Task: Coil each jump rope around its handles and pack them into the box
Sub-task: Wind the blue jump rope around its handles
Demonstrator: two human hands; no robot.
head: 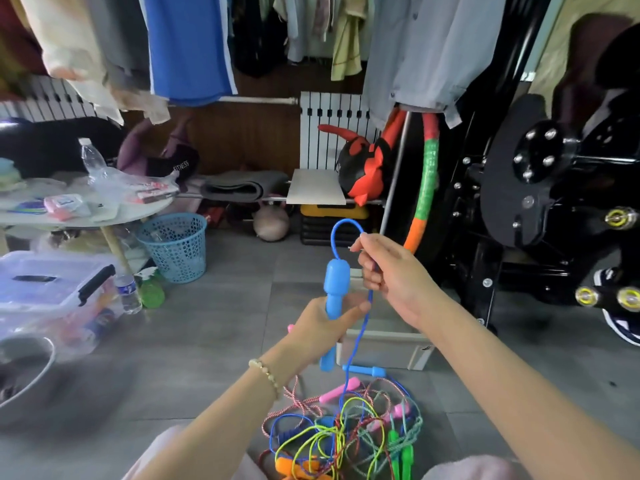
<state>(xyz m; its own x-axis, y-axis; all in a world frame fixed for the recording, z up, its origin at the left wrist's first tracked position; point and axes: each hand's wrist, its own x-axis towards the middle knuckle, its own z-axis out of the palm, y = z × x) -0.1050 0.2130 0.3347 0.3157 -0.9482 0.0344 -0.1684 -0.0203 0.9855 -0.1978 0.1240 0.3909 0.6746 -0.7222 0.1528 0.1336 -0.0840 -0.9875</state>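
Box (381, 355) — half hidden behind left hand (325, 323), jump rope (337, 282).

Blue jump rope: one handle (337, 282), plastic, bulbous at the top, upright in the left hand (322, 327). Its blue cord (346, 223) arcs out of the handle top in a small loop to the right hand (391, 271), which pinches it, then drops to the floor. Second blue handle (365, 370): flat on the tiles, just in front of the box (384, 351). Box: white, low, rectangular, on the floor behind the hands. Remaining ropes (346, 431): one tangled heap on the floor near the box, uncoiled, with pink handles (337, 393), green handles (398, 452), orange handles (294, 467), and yellow-green, teal, blue and red-and-white braided cords intertwined.
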